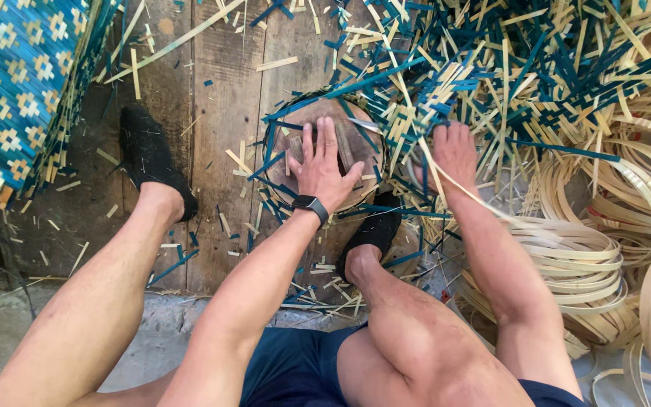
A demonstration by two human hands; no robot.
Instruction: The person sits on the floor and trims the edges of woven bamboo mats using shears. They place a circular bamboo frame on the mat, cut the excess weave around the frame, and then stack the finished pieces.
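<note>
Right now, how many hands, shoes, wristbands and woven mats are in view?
Hands: 2, left hand flat on the round wooden block, right hand in the strips
Shoes: 2, black, left shoe and right shoe
Wristbands: 1, black wristband on the left wrist
Woven mats: 1, blue mat
Total: 6

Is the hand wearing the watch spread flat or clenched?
Spread flat: the left hand lies palm-down, fingers splayed, on the round wooden block.

Your right hand point(453, 154) has its fingertips buried in the strip pile point(491, 75); your left hand point(322, 166) covers part of the wooden block point(348, 139), and the woven mat point(16, 83) runs off the frame's left edge
</note>
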